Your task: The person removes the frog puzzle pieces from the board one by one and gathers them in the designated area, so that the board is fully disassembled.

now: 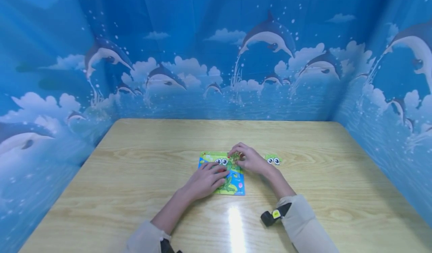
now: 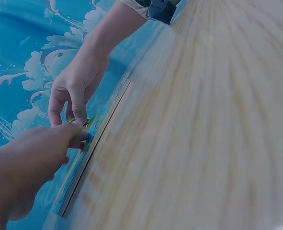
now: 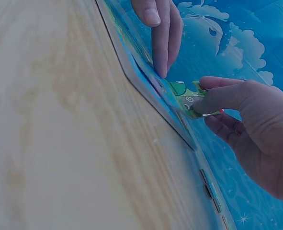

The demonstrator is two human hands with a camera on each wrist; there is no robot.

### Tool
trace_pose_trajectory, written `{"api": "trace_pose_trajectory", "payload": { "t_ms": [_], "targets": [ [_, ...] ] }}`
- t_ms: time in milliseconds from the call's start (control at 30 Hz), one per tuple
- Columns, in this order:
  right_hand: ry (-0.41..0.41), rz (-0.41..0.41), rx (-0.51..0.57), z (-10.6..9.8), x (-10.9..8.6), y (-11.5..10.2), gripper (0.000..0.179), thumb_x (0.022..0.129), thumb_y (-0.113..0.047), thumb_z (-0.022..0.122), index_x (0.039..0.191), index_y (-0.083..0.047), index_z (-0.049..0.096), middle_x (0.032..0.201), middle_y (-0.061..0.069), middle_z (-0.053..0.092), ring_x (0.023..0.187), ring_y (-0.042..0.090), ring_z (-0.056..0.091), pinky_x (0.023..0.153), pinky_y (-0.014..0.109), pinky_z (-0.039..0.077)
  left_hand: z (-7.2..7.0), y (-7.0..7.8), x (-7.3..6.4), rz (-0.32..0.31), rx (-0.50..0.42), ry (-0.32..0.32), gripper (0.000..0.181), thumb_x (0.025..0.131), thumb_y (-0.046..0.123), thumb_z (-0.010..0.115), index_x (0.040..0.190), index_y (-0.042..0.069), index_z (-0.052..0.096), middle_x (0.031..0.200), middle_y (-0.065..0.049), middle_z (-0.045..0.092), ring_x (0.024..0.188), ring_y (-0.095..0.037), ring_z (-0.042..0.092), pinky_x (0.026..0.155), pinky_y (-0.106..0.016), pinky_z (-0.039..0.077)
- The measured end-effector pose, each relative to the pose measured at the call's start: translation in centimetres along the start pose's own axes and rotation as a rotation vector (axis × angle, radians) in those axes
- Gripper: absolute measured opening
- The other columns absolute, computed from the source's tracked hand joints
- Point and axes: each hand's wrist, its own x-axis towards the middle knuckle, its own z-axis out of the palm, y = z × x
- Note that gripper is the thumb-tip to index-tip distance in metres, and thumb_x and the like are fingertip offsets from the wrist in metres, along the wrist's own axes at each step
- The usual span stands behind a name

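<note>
A jigsaw puzzle board [image 1: 240, 188] with a green frog on blue lies flat on the table. My left hand [image 1: 206, 180] rests across its left and middle part, fingers extended over the frog picture and covering some of it. At the board's upper right corner my right hand [image 1: 250, 160] pinches a green puzzle piece [image 3: 188, 99] between thumb and fingers. In the right wrist view that piece is tilted over the board's edge, close to the left fingertips. A second loose piece [image 1: 273, 159] with two frog eyes lies right of the right hand.
The wooden table [image 1: 152, 148] extends on all sides of the board. A blue dolphin-printed curtain [image 1: 189, 39] closes off the back and both sides. A black strap [image 1: 275, 214] with a yellow label sits at the right sleeve.
</note>
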Motion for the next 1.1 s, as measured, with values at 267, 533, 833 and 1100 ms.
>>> {"api": "trace_pose_trajectory", "payload": {
  "t_ms": [267,533,833,1100],
  "targets": [
    [0.003,-0.012,-0.009,-0.03,0.00,-0.01,0.032,0.078,0.006,0.065,0.108,-0.006,0.063,0.110,0.004,0.054,0.102,0.021,0.053,0.083,0.029,0.048,0.05,0.11,0.07,-0.021,0.017,-0.010,0.039,0.099,0.036,0.038,0.132,0.020,0.051,0.133,0.003,0.048,0.126,-0.025,0.036,0.105,-0.045,0.024],
    [0.003,-0.011,-0.007,-0.04,-0.02,-0.04,0.033,0.079,0.006,0.065,0.109,-0.006,0.063,0.111,0.005,0.054,0.101,0.022,0.054,0.083,0.028,0.048,0.07,0.57,0.23,-0.046,0.063,-0.036,0.046,0.098,0.045,0.034,0.135,0.022,0.047,0.134,0.002,0.047,0.127,-0.025,0.035,0.106,-0.046,0.022],
    [0.004,-0.003,0.001,-0.06,0.01,-0.06,0.032,0.079,0.006,0.065,0.109,-0.006,0.063,0.111,0.004,0.054,0.100,0.020,0.054,0.082,0.028,0.048,0.14,0.92,0.28,-0.055,0.091,-0.032,0.045,0.098,0.045,0.033,0.135,0.024,0.047,0.135,0.001,0.046,0.127,-0.026,0.034,0.106,-0.046,0.022],
    [0.024,-0.020,0.014,-0.11,0.00,-0.15,0.030,0.078,0.007,0.064,0.106,-0.006,0.065,0.110,0.004,0.056,0.101,0.021,0.054,0.081,0.027,0.048,0.30,0.94,0.39,-0.066,0.072,-0.016,0.043,0.098,0.044,0.034,0.134,0.025,0.049,0.133,0.001,0.047,0.127,-0.025,0.035,0.106,-0.045,0.022]
  ]
}}
